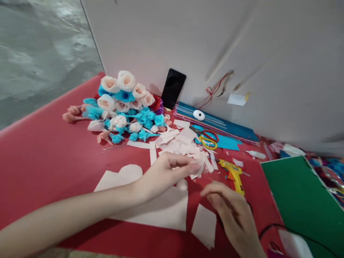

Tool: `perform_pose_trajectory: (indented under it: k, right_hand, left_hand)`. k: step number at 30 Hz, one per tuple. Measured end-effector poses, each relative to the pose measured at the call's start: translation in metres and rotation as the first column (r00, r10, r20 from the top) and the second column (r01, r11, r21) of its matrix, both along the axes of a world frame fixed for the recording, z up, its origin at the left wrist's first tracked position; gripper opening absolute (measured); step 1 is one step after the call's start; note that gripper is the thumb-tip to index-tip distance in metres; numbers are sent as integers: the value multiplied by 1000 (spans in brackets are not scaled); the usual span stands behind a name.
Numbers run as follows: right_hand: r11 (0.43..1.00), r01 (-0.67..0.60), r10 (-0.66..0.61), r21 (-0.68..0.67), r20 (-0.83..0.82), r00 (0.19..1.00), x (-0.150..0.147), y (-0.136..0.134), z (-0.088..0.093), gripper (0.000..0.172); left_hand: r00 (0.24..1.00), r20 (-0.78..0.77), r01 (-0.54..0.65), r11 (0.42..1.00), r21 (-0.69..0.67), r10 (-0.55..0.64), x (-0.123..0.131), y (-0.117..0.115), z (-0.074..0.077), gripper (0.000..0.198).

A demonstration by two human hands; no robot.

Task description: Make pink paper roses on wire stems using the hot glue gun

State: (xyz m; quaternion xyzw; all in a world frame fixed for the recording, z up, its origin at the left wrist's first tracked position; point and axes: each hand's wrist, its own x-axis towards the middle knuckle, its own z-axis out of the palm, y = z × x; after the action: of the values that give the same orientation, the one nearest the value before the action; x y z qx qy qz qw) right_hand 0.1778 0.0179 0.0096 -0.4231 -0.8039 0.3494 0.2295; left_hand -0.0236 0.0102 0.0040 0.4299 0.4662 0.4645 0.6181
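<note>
My left hand (166,172) reaches across the red table (40,157) and pinches a pale pink paper piece (199,169) at the edge of a heap of paper scraps (182,143). My right hand (228,211) hovers just below and right of it, blurred, fingers curled loosely; nothing shows in them. A yellow glue gun (234,175) lies just beyond my right hand. A large pale pink paper sheet (161,208) lies under my left wrist, and a smaller cut square (204,225) sits beside it.
A pile of white, pink and blue paper flowers (123,107) stands at the back left. A black phone (173,88) leans on the wall. Scissors (208,139) with red and yellow handles lie on blue sheets (228,129). A green board (303,197) lies at right.
</note>
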Motion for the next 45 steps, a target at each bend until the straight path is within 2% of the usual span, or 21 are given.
perform_pose_trajectory:
  k: [3, 6, 9, 15, 20, 23, 27, 30, 34, 39, 45]
  right_hand:
    - [997, -3, 4, -78, 2, 1000, 0, -7, -5, 22]
    - [981, -39, 41, -189, 10, 999, 1, -11, -9, 27]
    - [974, -64, 61, -216, -21, 998, 5, -12, -14, 29]
    - [968, -79, 54, -237, -112, 992, 1, -13, -12, 33]
    - [942, -171, 133, -289, -148, 980, -12, -6, -1, 32]
    - [933, -202, 150, -297, -188, 971, -15, -4, -4, 29]
    - [927, -256, 174, -273, -291, 941, -15, -6, -17, 25]
    - [927, -218, 114, -306, -326, 939, -15, -8, -22, 24]
    - [958, -160, 53, -238, -401, 914, -18, -6, -14, 19]
    - [990, -55, 5, -129, -356, 934, -21, 2, 0, 17]
    - [985, -51, -10, -165, -352, 936, -20, 4, -3, 15]
  left_hand:
    - [988, 152, 6, 996, -89, 8, 4, -5, 0, 27]
    - [950, 311, 5, 994, -109, 30, 10, -10, -3, 23]
    - [898, 441, 36, 994, -100, 12, 15, -14, -7, 19]
    - [861, 509, 90, 989, -120, -16, 21, -25, -10, 18]
    - [799, 598, 141, 985, -98, -55, 23, -31, -12, 16]
    - [800, 599, 117, 988, -104, -32, 24, -29, -15, 15]
    - [842, 529, -39, 991, -127, 100, 26, -25, -18, 8]
    - [850, 508, -93, 990, -109, 136, 27, -24, -20, 10]
    - [887, 435, -134, 988, -74, 153, 27, -25, -21, 8]
    - [903, 395, -145, 986, -86, 167, 26, -22, -23, 6]
    - [931, 332, -129, 987, -96, 154, 26, -20, -22, 9]
